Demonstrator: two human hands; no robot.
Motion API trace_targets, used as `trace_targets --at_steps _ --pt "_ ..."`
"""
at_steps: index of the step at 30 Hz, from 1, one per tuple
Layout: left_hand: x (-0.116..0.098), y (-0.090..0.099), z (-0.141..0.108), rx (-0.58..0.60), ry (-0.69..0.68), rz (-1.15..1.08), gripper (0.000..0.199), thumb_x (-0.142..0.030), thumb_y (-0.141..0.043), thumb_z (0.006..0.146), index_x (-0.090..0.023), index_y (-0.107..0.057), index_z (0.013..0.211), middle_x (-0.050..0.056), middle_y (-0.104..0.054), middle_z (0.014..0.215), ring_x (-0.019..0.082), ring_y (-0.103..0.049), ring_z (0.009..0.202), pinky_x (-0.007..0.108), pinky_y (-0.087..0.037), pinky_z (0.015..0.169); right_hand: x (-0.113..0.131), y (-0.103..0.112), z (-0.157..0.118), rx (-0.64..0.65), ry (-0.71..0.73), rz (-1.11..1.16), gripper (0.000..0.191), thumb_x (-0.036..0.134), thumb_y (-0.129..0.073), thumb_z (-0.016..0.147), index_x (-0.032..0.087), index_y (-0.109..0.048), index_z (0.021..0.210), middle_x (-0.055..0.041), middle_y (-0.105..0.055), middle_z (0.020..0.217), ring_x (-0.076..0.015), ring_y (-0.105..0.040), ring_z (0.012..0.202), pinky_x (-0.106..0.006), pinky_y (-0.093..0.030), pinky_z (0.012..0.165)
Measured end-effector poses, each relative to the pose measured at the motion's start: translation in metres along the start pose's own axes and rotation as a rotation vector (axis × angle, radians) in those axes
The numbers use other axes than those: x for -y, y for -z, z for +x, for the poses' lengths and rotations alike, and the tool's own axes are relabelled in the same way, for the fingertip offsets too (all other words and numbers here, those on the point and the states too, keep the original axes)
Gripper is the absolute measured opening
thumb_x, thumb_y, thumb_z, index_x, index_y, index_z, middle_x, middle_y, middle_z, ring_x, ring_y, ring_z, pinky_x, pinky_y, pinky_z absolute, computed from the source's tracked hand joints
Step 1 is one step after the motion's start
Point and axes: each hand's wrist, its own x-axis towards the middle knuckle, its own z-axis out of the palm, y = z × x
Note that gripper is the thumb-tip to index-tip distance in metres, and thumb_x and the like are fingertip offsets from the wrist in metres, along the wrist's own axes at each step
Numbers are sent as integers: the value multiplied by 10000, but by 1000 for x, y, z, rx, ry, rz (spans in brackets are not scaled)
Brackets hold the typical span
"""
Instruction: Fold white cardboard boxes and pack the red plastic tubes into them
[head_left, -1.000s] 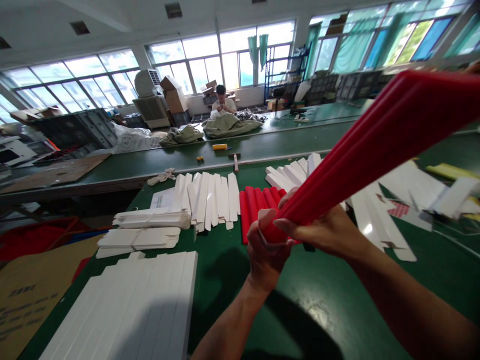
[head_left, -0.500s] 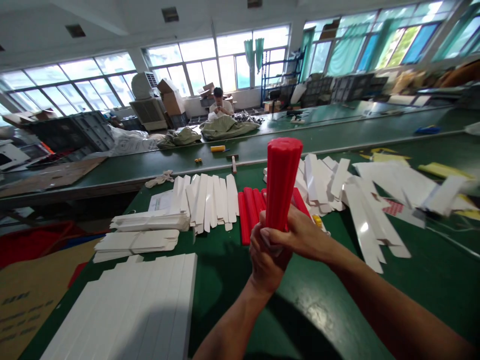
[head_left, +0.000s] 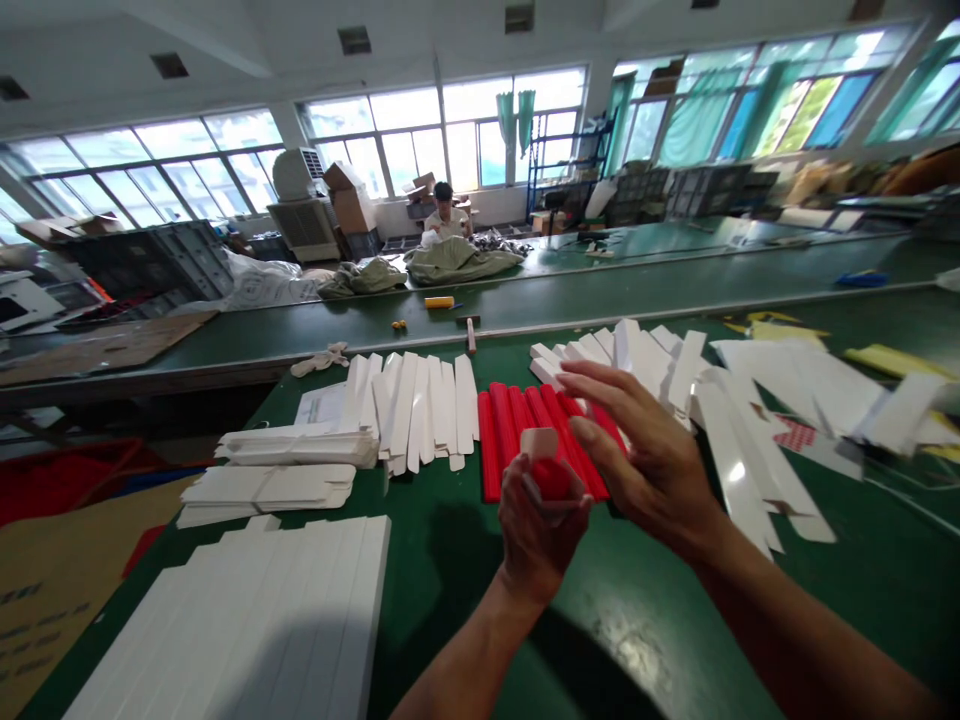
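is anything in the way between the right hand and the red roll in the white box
Nothing visible: the right hand is open beside the box, which the left hand holds. Its flap stands up at the far edge, leaving the roll uncovered at the near end.

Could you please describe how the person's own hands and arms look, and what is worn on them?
The left hand and the right hand are bare, with no gloves. The left forearm and the right forearm are uncovered too: no sleeve shows within the picture. No watch or bracelet is visible at either wrist. Finer skin markings are too small to tell.
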Motion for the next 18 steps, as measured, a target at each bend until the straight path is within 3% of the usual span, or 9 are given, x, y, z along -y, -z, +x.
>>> trace_targets --at_steps 2,4,7,10,12,14,16,18 --pt "2 2 3 11 -1 15 770 -475 -749 749 -138 -386 1338 199 -624 1161 319 -645 1082 456 -570 873 -26 -15 -31 -157 -319 199 318 393 -491 954 238 -644 1187 -84 -628 1255 -220 -629 1070 -423 -481 984" --pt "4 2 3 24 14 -8 730 -467 -727 776 -140 -396 1338 189 -611 1180 297 -621 1121 438 -558 904 -47 -34 -61 -119 -626 497 381 493 -522 918 223 -680 1135 -95 -671 1199 -240 -645 1053 -421 -510 940" --pt "6 1 2 53 2 -53 678 -509 -638 839 -150 -397 1361 182 -586 1207 275 -589 1153 428 -545 926 -66 -63 -91 -141 -879 907 423 558 -664 784 220 -735 1029 -101 -697 1176 -290 -608 1162 -454 -479 1003" --pt "5 3 4 155 -35 -136 643 -529 -535 894 -159 -394 1402 187 -550 1287 287 -522 1237 471 -493 999 -73 -81 -94 -365 -948 960 437 553 -780 637 242 -749 943 -74 -703 1170 -301 -571 1216 -465 -415 1077" --pt "3 6 10 237 56 -238 505 -483 -409 959 -178 -488 1354 159 -576 1292 273 -510 1258 476 -456 1043 -74 -83 -86 -446 -924 926 437 540 -786 625 235 -739 934 -62 -710 1147 -292 -572 1207 -452 -393 1093" --pt "-1 7 18 276 245 -331 421 -402 -323 999 -198 -629 1202 118 -648 1202 239 -567 1195 447 -441 1060 -73 -81 -75 -355 -858 916 380 491 -737 709 213 -718 967 -60 -715 1114 -271 -603 1149 -416 -419 1059" --pt "-4 4 25 262 412 -399 367 -359 -367 993 -203 -670 1130 94 -677 1152 221 -606 1143 403 -458 1041 -70 -78 -66 -192 -764 890 313 396 -661 806 196 -680 1046 -61 -710 1099 -246 -630 1071 -368 -467 973" --pt "-6 0 30 231 498 -526 386 -329 -446 959 -222 -536 1318 87 -655 1198 214 -623 1122 361 -507 975 -66 -77 -61 -118 -694 846 292 318 -596 855 200 -633 1120 -52 -696 1096 -225 -633 1018 -334 -484 899"
